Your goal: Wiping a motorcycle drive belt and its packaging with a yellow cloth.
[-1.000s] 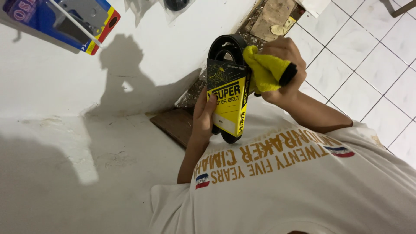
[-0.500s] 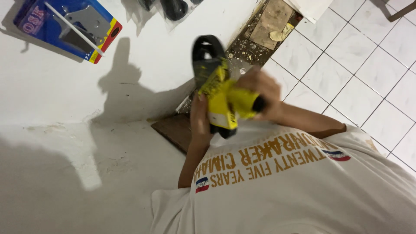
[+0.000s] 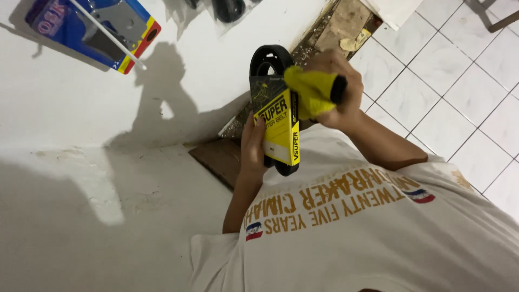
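Observation:
My left hand (image 3: 253, 141) grips a black rubber belt loop (image 3: 267, 59) by its yellow and black cardboard sleeve (image 3: 278, 124), holding it upright in front of my chest. My right hand (image 3: 341, 94) is closed around a tool with a thick yellow handle and black end cap (image 3: 311, 92). The handle lies against the sleeve's upper right edge. The tool's tip is hidden behind the handle and sleeve. My white printed T-shirt (image 3: 378, 238) fills the lower part of the view.
A blue packaged part with a white rod across it (image 3: 92, 27) lies on the white surface at upper left. Black bagged items (image 3: 230, 8) sit at the top edge. A brown board (image 3: 219, 157) lies below the belt. A dirty strip with debris (image 3: 340, 27) borders the white tiled floor (image 3: 443, 92).
My right hand brought the yellow-handled tool from the belt's right side across the sleeve, and it now rests at the sleeve's upper right. The belt stayed in my left hand.

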